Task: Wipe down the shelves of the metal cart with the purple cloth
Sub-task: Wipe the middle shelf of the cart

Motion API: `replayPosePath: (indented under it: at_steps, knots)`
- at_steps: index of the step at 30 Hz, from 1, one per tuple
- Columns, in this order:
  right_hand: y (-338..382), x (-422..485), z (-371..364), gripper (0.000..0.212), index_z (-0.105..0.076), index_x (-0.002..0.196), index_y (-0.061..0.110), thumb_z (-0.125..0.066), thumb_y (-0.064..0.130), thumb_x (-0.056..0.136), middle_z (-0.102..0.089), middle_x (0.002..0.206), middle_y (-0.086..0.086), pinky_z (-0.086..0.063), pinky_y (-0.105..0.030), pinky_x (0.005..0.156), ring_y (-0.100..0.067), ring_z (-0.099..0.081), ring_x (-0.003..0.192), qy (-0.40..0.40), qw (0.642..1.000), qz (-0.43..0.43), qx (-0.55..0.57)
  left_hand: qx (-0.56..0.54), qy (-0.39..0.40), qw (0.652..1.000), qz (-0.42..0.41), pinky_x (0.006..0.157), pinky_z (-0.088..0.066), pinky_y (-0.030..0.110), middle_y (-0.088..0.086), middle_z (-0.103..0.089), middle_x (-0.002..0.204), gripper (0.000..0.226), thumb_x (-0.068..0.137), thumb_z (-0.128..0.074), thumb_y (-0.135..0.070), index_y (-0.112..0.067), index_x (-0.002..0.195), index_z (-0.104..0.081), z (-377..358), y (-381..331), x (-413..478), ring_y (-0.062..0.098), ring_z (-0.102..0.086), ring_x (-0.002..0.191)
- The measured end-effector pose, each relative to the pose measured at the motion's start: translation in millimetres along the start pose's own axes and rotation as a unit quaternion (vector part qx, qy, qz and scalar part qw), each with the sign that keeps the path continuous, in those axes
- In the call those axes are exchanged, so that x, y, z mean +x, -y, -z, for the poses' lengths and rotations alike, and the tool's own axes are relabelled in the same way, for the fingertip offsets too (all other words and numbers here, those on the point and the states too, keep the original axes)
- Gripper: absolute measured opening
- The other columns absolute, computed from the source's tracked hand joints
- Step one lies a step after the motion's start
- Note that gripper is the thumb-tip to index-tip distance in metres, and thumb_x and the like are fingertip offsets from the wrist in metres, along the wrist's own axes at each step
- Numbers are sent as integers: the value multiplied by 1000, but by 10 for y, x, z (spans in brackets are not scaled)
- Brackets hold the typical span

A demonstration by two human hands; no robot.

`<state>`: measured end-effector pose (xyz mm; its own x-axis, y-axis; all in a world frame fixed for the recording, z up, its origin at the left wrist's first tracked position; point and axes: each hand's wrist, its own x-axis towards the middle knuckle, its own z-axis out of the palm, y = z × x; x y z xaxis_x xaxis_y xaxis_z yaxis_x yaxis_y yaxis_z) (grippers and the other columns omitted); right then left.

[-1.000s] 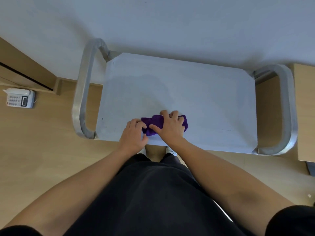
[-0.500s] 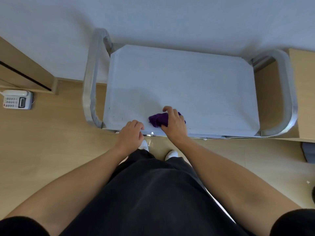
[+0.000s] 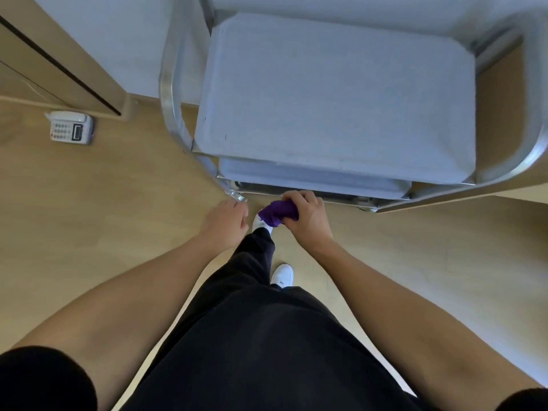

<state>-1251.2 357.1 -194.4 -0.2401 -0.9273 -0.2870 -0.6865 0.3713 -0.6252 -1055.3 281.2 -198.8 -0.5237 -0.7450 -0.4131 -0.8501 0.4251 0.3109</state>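
Note:
The metal cart (image 3: 335, 93) stands in front of me against the wall, seen from above. Its bare grey top shelf fills the upper middle, and a strip of a lower shelf (image 3: 311, 177) shows beneath the near edge. My right hand (image 3: 308, 219) is shut on the bunched purple cloth (image 3: 277, 213), held in the air just off the cart's near edge, over the floor. My left hand (image 3: 226, 225) hangs beside it to the left, fingers loosely curled, holding nothing. It is close to the cart's near-left corner.
A white desk telephone (image 3: 71, 127) lies on the wooden floor at the left, beside a wooden cabinet (image 3: 44, 66). The cart's curved handle bars (image 3: 172, 93) rise at both ends. My black trousers and white shoes (image 3: 281, 274) fill the floor below my hands.
My right hand has lifted the cloth off the top shelf and drawn it back past the near edge. My left hand has left the shelf too. I have stepped back, and the lower shelf now shows.

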Motion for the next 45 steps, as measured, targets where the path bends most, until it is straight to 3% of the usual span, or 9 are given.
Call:
replayPosePath:
  at_steps: [4,11,20,26,30,33,36,41,45]
  knots:
    - [27,-254,-86,44,-58,117,28,-71,15,76,-54,118,-2,-42,-35,92,-30,-46,108,22,1000,-5,8,-3,-10,1000,4,76,-47,33,1,-58,103,18,90,-50,-14,-13,105,-60,-66,43,-256,21,-54,96]
    - [56,-204,-299,45,-61,113,26,-74,11,72,-57,115,-2,-40,-30,88,-29,-48,106,-18,999,-28,33,-3,0,1000,-3,74,-48,34,0,-58,111,25,91,-48,-15,-14,113,-58,-150,314,-306,20,-55,97]
    - [-162,682,-989,42,-62,114,26,-73,14,75,-57,116,-1,-34,-26,87,-27,-46,104,-102,993,-29,43,13,-5,1000,-20,85,-49,37,1,-52,129,39,91,-48,-17,-16,129,-51,-604,985,675,23,-52,113]
    - [-490,1792,-1711,42,-60,117,25,-72,15,79,-56,119,-2,-36,-25,84,-28,-46,104,-161,985,66,-15,80,-110,990,-26,88,-50,39,9,-48,132,37,89,-53,-16,-2,124,-54,-1245,1536,1534,28,-51,116]
    - [-775,2055,-2153,42,-55,125,25,-68,27,85,-53,126,-3,-43,-40,95,-30,-48,114,-149,983,82,-71,90,-160,981,-57,72,-52,36,6,-49,126,29,87,-54,-13,-1,112,-60,-1626,1782,1816,24,-56,106]
    - [-894,1967,-2494,43,-50,133,27,-53,44,94,-48,138,-4,-37,-51,105,-36,-41,129,-147,974,86,-151,78,-224,967,-91,58,-53,35,4,-53,118,29,81,-59,-11,-2,108,-63,-1815,1910,1852,23,-60,95]
    - [-880,1928,-2753,41,-49,136,29,-33,44,101,-46,143,-7,-29,-58,110,-46,-33,135,-175,950,117,-230,65,-296,946,-111,50,-53,38,5,-59,106,26,78,-56,-5,-2,102,-66,-1897,1966,1874,26,-62,80]
    - [-720,2323,-2829,44,-47,135,31,-21,41,102,-43,145,-4,-28,-55,110,-43,-35,133,-176,933,121,-290,47,-359,925,-116,50,-51,36,4,-63,94,17,77,-59,-2,-4,89,-70,-1962,2004,1969,25,-61,74]
    - [-574,2794,-2780,38,-51,132,31,-29,39,103,-46,139,1,-30,-49,109,-36,-42,127,-167,940,141,-261,66,-364,924,-98,56,-52,38,1,-62,100,25,81,-52,-6,-7,98,-70,-2010,2008,1971,25,-60,77]
